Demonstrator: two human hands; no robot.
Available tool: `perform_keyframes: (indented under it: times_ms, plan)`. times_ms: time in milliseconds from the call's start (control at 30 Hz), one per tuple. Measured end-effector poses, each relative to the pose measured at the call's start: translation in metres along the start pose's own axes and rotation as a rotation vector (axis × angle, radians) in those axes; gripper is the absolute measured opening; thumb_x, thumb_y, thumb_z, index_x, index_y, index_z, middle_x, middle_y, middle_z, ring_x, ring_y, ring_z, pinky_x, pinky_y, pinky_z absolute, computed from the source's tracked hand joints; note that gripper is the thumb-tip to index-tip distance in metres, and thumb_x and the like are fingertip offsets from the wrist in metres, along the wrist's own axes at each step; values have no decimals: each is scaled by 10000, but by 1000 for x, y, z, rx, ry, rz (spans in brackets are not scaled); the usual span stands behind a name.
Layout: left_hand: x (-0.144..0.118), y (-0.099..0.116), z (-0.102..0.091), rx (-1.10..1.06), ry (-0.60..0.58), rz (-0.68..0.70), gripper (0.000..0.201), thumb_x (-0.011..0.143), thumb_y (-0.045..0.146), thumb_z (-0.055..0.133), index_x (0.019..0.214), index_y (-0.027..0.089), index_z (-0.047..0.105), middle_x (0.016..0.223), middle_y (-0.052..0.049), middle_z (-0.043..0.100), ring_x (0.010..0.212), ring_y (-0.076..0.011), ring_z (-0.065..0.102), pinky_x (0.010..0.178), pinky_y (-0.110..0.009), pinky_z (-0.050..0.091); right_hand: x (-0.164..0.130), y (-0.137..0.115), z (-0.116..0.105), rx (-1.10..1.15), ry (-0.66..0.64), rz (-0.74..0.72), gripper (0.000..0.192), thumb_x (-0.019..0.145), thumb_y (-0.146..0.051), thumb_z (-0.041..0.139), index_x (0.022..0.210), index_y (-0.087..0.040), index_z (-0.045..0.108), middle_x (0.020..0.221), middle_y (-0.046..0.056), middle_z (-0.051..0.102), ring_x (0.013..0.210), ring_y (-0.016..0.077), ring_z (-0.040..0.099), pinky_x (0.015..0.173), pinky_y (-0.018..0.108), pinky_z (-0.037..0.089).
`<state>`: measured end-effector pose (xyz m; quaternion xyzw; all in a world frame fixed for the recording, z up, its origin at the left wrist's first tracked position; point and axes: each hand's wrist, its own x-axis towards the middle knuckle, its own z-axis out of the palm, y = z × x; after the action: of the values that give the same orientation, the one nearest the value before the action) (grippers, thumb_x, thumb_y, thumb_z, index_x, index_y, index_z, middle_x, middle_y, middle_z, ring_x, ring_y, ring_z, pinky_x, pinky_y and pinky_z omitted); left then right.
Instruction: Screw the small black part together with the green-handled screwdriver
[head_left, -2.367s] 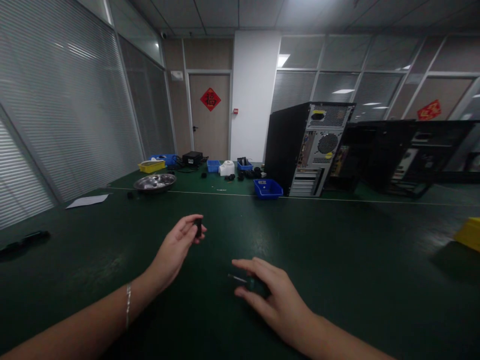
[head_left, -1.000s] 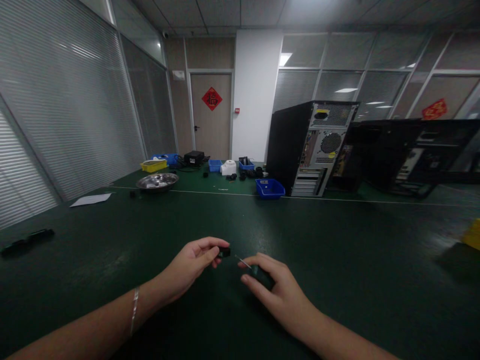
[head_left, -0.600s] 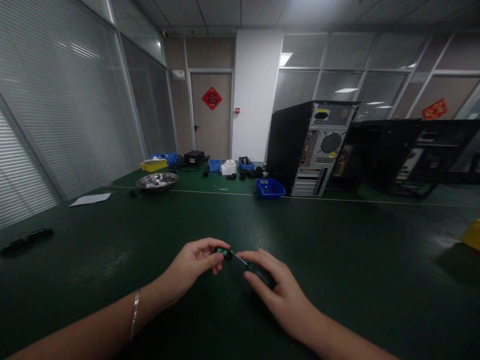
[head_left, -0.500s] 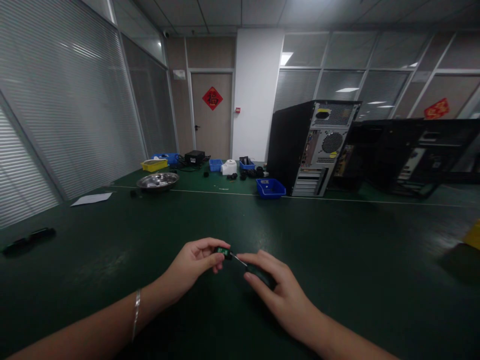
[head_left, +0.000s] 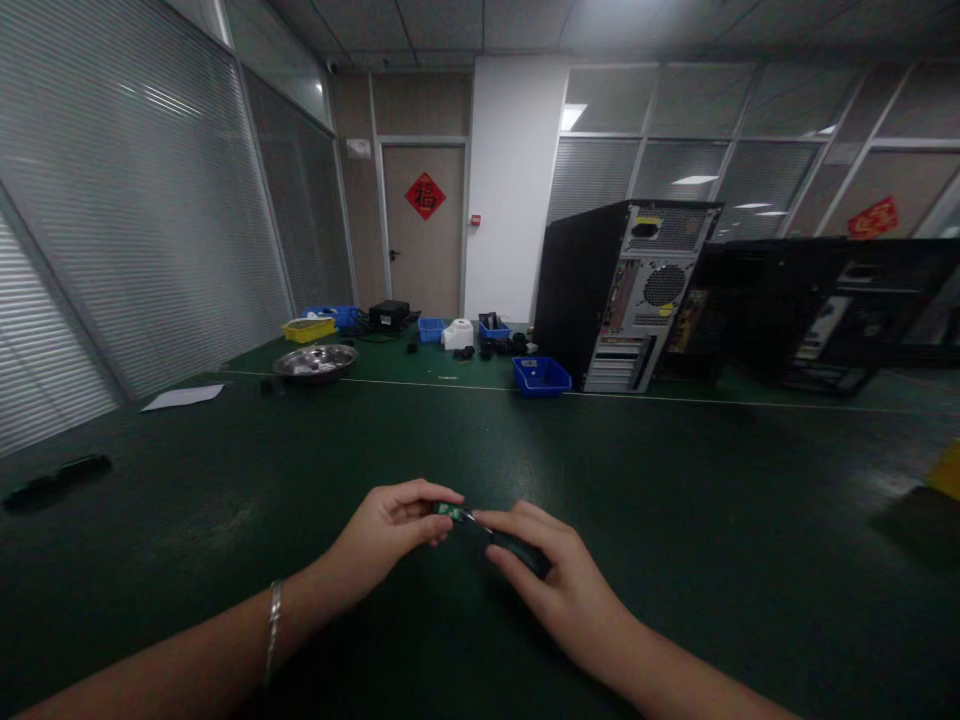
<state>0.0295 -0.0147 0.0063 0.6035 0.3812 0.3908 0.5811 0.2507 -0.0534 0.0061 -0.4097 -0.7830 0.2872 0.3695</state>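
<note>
Your left hand (head_left: 397,525): closed, pinching one small, dark, block-shaped part with a green, circuit-like face (head_left: 450,511), held above the smooth, dark green table (head_left: 420,435). Your right hand (head_left: 540,555): closed around one slim tool with a dark green handle and thin metal shaft (head_left: 519,551), its tip now at the part's near-right end, contact not certain, where a second ago a visible gap lay. Change noted: green face more exposed than then, which suggests that tool work on the part is under way.
</note>
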Motion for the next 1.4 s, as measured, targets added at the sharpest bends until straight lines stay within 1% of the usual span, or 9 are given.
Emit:
perform_keyframes:
  times_ms: [100, 233, 333, 433, 700, 933, 1100, 1267, 1400]
  plan:
    - [0, -1, -1, -1, -6, 5, 247, 723, 194, 753, 969, 171, 743, 786, 4, 662, 691, -128, 569, 669, -261, 457, 0, 1, 1, 7, 0, -6, 316, 923, -167, 589, 1221, -252, 646, 916, 37, 657, 859, 199, 600, 770, 315, 464]
    - [-1, 0, 1, -44, -12, -36, 245, 755, 214, 736, 994, 157, 731, 704, 0, 693, 657, -131, 590, 670, -267, 460, 0, 0, 0, 18, -3, -12, 313, 923, -165, 588, 1217, -252, 650, 926, 40, 662, 869, 201, 601, 759, 311, 465]
    - [-1, 0, 2, -81, -13, -40, 234, 763, 226, 741, 985, 151, 732, 694, -5, 703, 649, -128, 595, 661, -258, 455, 0, -1, -1, 26, -11, -12, 319, 924, -157, 584, 1224, -244, 647, 923, 42, 654, 856, 197, 602, 749, 307, 466]
    - [0, -2, 2, -133, -9, -46, 228, 740, 228, 765, 953, 148, 744, 695, -11, 706, 643, -125, 594, 648, -247, 446, 0, -1, 0, 19, -18, -19, 328, 918, -147, 587, 1228, -238, 646, 907, 40, 643, 843, 195, 601, 739, 305, 463]
    - [-2, -2, 1, -262, 2, -130, 208, 667, 209, 807, 862, 147, 769, 717, -26, 708, 692, -139, 609, 681, -244, 452, -1, -3, 0, 43, -51, -27, 339, 914, -141, 589, 1234, -237, 644, 907, 41, 628, 825, 185, 606, 730, 292, 468]
    - [-2, -2, 2, -161, -16, -37, 178, 716, 197, 778, 889, 154, 767, 791, -17, 683, 693, -129, 600, 678, -242, 450, -1, -3, 0, 35, -53, -17, 329, 916, -153, 585, 1229, -233, 649, 903, 47, 619, 819, 188, 606, 721, 294, 470]
    - [-2, -1, 3, -221, 4, -78, 201, 671, 212, 808, 857, 147, 770, 724, -13, 685, 665, -127, 599, 660, -236, 447, 0, -2, 0, 23, -49, -19, 329, 917, -160, 584, 1232, -232, 649, 886, 46, 613, 804, 190, 602, 717, 302, 466]
    - [-2, 1, 4, -293, -9, -116, 204, 660, 199, 821, 848, 142, 767, 752, -21, 711, 686, -122, 619, 677, -223, 460, -2, -2, 0, 22, -48, -29, 337, 915, -158, 588, 1239, -230, 645, 886, 45, 609, 806, 185, 597, 719, 297, 463]
    - [-2, -1, 2, -325, -25, -116, 179, 673, 170, 812, 842, 139, 765, 757, -20, 714, 689, -117, 629, 676, -215, 472, -2, -2, 1, 21, -50, -33, 335, 912, -163, 593, 1234, -234, 650, 881, 42, 608, 797, 181, 596, 709, 292, 465]
